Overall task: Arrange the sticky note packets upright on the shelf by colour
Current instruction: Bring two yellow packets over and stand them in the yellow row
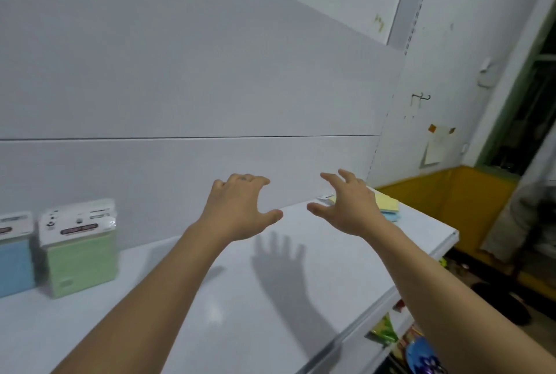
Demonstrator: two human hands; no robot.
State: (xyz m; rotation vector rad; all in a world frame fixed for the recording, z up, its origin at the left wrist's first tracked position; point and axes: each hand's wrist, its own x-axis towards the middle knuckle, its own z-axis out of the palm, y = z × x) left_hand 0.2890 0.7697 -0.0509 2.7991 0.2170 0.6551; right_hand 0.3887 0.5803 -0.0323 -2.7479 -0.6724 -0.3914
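Standing upright: green packet (80, 256), blue packet (13, 265) | flat: yellow packet (387, 202)

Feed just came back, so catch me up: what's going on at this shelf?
A person reaches the left hand and right hand over the white shelf toward a yellow packet and a blue packet lying flat at its right end. Both hands are open, holding nothing. At left, green packets and a second blue packet stand upright.
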